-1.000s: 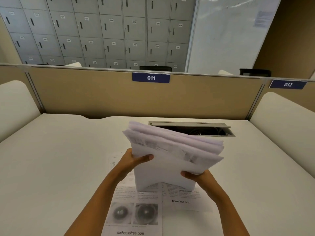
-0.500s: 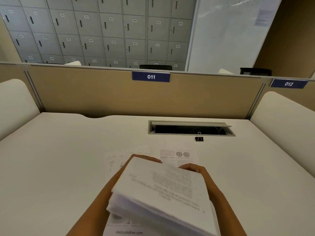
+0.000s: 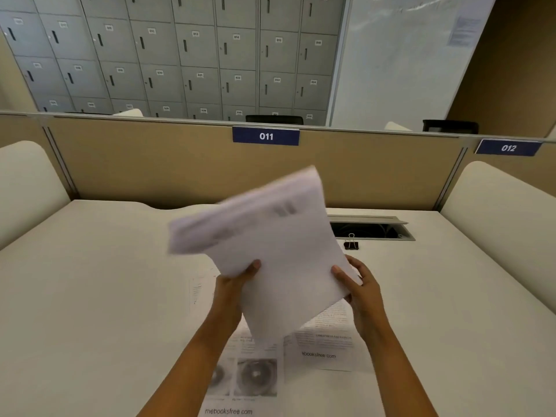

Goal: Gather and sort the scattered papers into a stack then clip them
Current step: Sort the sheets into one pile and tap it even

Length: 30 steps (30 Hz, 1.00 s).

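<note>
A thick stack of white papers (image 3: pixel 270 245) stands tilted above the desk, blurred by motion, its lower corner pointing down. My left hand (image 3: pixel 231 288) grips its left lower edge and my right hand (image 3: pixel 361 288) grips its right lower edge. Under the stack lie loose printed sheets: one with two round grey pictures (image 3: pixel 249 377), one with text (image 3: pixel 325 341) beside it, and a faint sheet (image 3: pixel 200 291) to the left. A black binder clip (image 3: pixel 351 243) sits on the desk just beyond my right hand.
The white desk (image 3: pixel 96 296) is bounded by a tan partition (image 3: pixel 150 164) labelled 011 at the back and padded white side panels (image 3: pixel 505 212). An open cable tray (image 3: pixel 370 228) is set into the desk behind the clip.
The stack lay low and flat near me half a second ago; now it is raised and tipped upright, away from me. The clip is in view again beside it.
</note>
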### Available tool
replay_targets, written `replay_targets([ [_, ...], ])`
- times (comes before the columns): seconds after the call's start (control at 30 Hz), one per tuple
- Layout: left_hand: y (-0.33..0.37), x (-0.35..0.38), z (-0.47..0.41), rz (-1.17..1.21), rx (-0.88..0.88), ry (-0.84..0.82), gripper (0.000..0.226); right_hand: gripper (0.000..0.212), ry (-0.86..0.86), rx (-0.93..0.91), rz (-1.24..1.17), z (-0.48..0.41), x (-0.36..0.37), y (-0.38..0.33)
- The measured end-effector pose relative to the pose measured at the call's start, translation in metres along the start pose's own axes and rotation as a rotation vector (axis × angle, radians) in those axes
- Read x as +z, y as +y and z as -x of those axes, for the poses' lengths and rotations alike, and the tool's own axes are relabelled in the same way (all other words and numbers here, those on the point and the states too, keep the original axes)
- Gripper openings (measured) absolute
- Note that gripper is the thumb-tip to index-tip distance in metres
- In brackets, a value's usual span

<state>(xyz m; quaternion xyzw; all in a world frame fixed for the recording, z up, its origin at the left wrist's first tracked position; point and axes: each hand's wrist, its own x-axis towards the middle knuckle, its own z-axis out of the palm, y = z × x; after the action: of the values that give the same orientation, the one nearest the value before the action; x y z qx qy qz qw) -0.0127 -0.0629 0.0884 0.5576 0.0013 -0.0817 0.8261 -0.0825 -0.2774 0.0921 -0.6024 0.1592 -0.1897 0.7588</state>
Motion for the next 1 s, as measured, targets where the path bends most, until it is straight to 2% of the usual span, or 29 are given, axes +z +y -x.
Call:
replay_targets([
  [0.07, -0.008, 0.008, 0.002, 0.082, -0.077, 0.101, 0.041, 0.074, 0.061, 0.052, -0.183, 0.002, 0.013, 0.006],
  [0.17, -0.025, 0.019, 0.005, 0.233, -0.209, 0.221, 0.042, 0.047, 0.052, 0.155, -0.293, 0.013, 0.039, 0.016],
  [0.3, -0.038, 0.023, 0.014, 0.271, -0.266, 0.349, 0.044, 0.046, 0.028, 0.217, -0.203, 0.021, 0.056, 0.03],
  [0.37, -0.041, 0.018, 0.015, 0.247, -0.266, 0.36, 0.045, 0.044, 0.025, 0.232, -0.154, 0.017, 0.051, 0.034],
  [0.5, -0.029, 0.001, 0.006, 0.329, -0.22, 0.346, 0.048, 0.035, 0.006, 0.291, -0.08, 0.008, 0.036, 0.038],
  [0.6, -0.01, -0.032, -0.01, 0.41, -0.161, 0.421, 0.043, 0.035, -0.072, 0.336, 0.0, -0.001, 0.012, 0.035],
  [0.73, 0.001, -0.075, -0.026, 0.121, -0.258, 0.288, 0.045, 0.035, -0.147, 0.436, 0.127, -0.011, -0.014, 0.033],
  [0.87, -0.011, -0.087, -0.028, -0.312, -0.376, 0.205, 0.045, 0.049, -0.082, 0.501, 0.223, -0.015, -0.023, 0.044],
  [1.0, -0.027, -0.076, -0.016, -0.737, -0.291, 0.127, 0.039, 0.084, 0.054, 0.442, 0.339, -0.009, -0.022, 0.056],
])
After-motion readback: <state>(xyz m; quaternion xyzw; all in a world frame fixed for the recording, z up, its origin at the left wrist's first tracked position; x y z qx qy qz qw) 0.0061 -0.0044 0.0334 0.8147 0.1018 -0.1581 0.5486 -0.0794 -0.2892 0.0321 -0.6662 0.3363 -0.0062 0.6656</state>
